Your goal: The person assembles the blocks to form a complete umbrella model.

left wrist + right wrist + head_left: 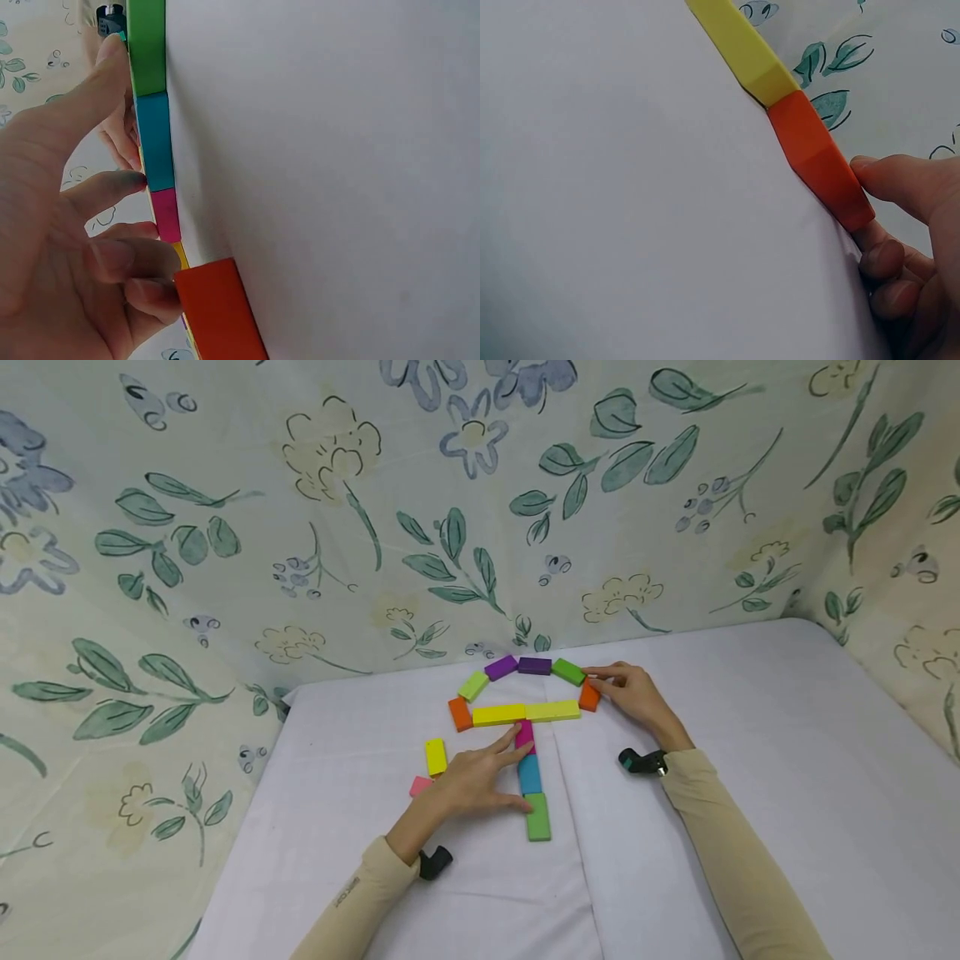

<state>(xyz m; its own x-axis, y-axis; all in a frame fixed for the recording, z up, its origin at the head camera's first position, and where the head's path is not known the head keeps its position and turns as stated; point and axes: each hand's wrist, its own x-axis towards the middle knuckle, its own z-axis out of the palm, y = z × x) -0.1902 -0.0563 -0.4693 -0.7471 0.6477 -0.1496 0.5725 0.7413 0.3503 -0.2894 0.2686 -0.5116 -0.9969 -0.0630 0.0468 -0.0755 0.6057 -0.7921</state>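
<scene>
My left hand [472,783] lies over the table with spread fingers. Its index and middle fingertips touch the magenta block [526,737], and the thumb touches the light green block [537,822]; a blue block [529,775] sits between these two. An orange-red block [222,311] stands right by its curled outer fingers in the left wrist view. At the far right of the arch, my right hand [633,693] pinches the orange block [822,160] between thumb and fingers. That block meets the end of a pale yellow block [553,711]; beside it sits a green block [568,672].
Purple [501,667] and dark purple [535,666] blocks top the arch, with a lime block [473,686] and another orange block [461,714] on its left. A yellow block [498,716] continues the straight row. Loose yellow [436,757] and pink [421,786] blocks lie left. Floral cloth [480,527] hangs behind.
</scene>
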